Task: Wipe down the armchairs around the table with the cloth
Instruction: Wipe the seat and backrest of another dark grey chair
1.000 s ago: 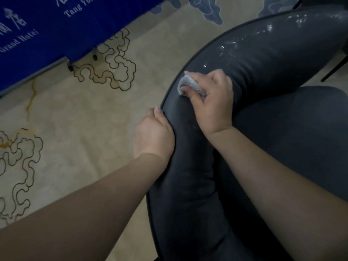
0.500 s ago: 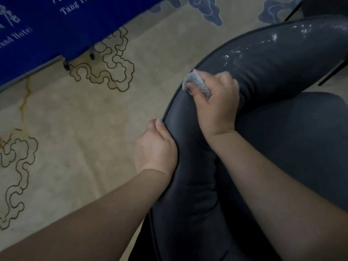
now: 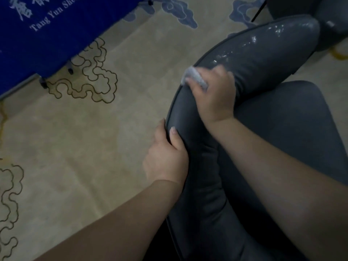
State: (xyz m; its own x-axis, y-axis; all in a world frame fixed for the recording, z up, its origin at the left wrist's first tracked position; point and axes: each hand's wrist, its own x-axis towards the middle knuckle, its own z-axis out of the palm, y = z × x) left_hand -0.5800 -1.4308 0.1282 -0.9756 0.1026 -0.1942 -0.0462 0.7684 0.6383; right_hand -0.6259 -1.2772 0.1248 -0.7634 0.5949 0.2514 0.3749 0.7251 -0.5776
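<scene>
Grey cloth (image 3: 194,78) bunched in right hand (image 3: 214,97), pressed on armchair (image 3: 263,59) backrest top; left hand (image 3: 166,159) grips rim nearer, w/ thumb over edge.

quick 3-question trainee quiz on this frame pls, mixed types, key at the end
1. True or false: the left hand holds the cloth.
2. What does the right hand press the cloth against?
3. The wet sheen lies: A) on the armchair backrest top beyond the cloth, B) on the carpet, C) on the blue table drape.

Key: 1 false, it grips the backrest edge; 2 the armchair's backrest top; 3 A.
</scene>
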